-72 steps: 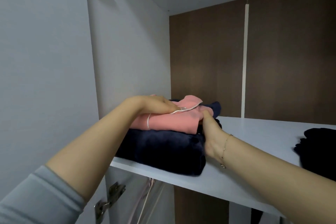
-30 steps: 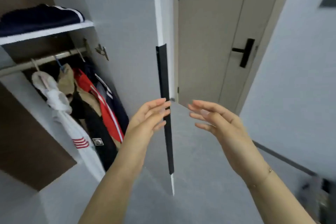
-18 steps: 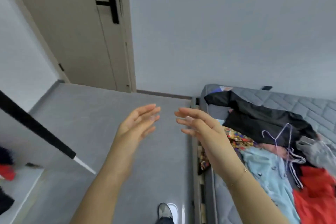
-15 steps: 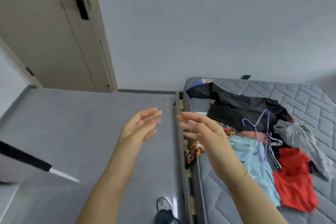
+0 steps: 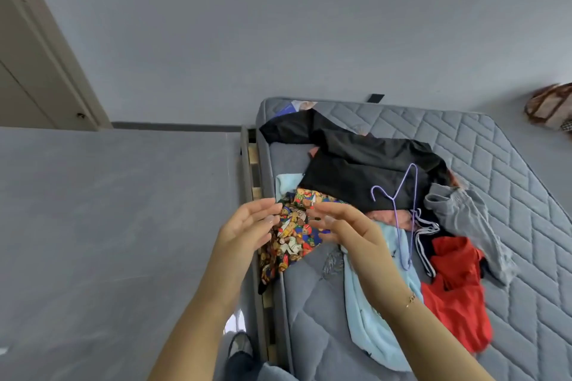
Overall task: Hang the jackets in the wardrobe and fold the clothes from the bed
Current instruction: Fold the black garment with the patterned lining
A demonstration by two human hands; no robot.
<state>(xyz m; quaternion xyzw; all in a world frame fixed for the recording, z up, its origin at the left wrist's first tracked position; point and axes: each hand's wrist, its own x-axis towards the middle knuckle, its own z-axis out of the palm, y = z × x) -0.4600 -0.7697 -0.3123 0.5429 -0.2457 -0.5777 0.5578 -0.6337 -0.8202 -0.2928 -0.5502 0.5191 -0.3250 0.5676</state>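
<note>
Two bare hands are held up in front of the person, palms facing each other, with a small gap between them. The left hand (image 5: pixel 247 227) has straight, relaxed fingers and holds nothing. The right hand (image 5: pixel 346 226) is spread the same way and holds nothing too.

Behind the gap between the hands lies a bright cloth with a teddy bear print (image 5: pixel 292 240). It hangs over the near edge of the grey quilted mattress (image 5: pixel 501 164), with its long side running down toward the floor.

Past the right hand's fingertips lies a long black jacket (image 5: pixel 356 170), stretched from left to right. A thin purple wire hanger (image 5: pixel 399 207) rests on it, just right of the right hand, with its hook pointing left. Under the right wrist lies a light blue garment (image 5: pixel 371 318), running long toward the person. Further right are a red garment (image 5: pixel 458 288) and a crumpled grey garment (image 5: pixel 467 219).

No writing can be read on any of them.
</note>
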